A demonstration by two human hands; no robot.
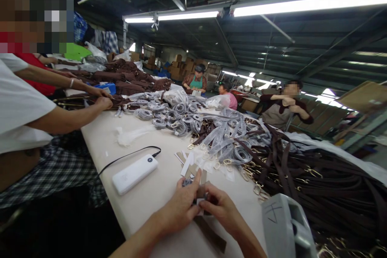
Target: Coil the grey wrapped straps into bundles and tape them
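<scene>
Over the white table (136, 209), the left hand (180, 204) and right hand (220, 204), fingers curled close, pinch a small white tag (200, 201) above a brown strap (213, 236); uneven thumb pressure could skew it.

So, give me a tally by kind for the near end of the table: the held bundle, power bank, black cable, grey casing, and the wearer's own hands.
Bundle: 1
Power bank: 1
Black cable: 1
Grey casing: 1
Own hands: 2, left hand and right hand
Total: 6
</scene>
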